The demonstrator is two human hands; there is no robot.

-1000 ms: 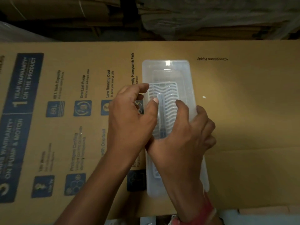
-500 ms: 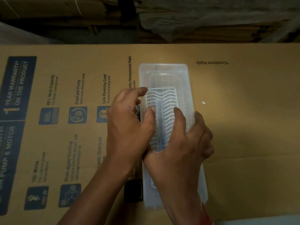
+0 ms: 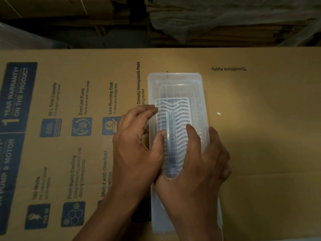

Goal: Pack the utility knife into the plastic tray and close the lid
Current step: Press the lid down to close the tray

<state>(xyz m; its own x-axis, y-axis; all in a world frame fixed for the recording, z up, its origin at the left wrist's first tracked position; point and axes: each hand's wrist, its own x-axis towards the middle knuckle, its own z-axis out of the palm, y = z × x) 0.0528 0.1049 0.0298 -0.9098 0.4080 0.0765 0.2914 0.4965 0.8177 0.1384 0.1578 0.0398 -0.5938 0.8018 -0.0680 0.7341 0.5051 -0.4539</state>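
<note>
Plastic tray [image 3: 175,80], clear and long, is seen lying lengthwise in the centre of the frame on a printed cardboard sheet [image 3: 260,136]. A white ribbed insert [image 3: 180,112] is seen inside it, and a dark, blurred shape beneath the ribs may be the utility knife, though this cannot be told for certain. The tray's middle is pressed from both sides: the left hand [image 3: 137,150] is laid along the left wall with its thumb on the ribs, and the right hand [image 3: 196,171] is spread over the lower half, fingers curled over the right rim. Stacked cardboard [image 3: 225,23] is seen across the top of the frame
</note>
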